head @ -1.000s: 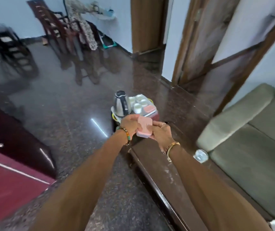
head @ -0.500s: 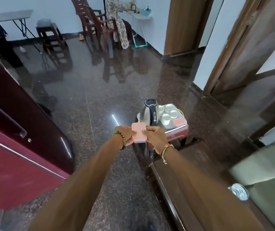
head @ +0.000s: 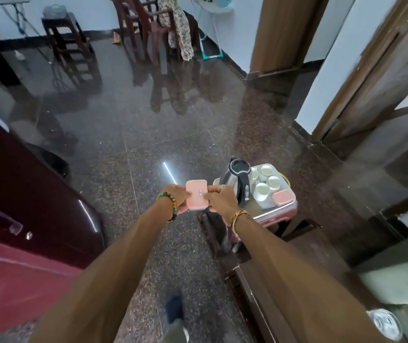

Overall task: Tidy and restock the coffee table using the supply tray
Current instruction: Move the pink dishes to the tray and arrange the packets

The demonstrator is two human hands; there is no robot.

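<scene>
**Pink box being held in both hands, just beside the supply tray**

The person is holding a small pink box (head: 196, 194) out over the floor, just left of the tray (head: 276, 212), which is sitting past the end of the coffee table's dark surface (head: 316, 253). The left hand (head: 175, 201) is gripping the box's left edge and the right hand (head: 221, 200) its right edge. The fingers (head: 213, 194) are curling round the sides with the thumbs lying on the lid, so both hands are closed on the box and carrying nothing else.

It is looking like a light, rigid plastic container with rounded corners and a smooth lid (there is a small label near the right thumb) - likely a little slippery, though not fragile. The lid could be popping loose if squeezed from the ends, so gripping across the long sides is probably the safest hold, one hand being enough.

On the tray a steel kettle (head: 238, 177) is standing next to several white cups (head: 262, 189) and a second pink box (head: 282, 197) - the breakable cups are what need room when reaching in.
</scene>
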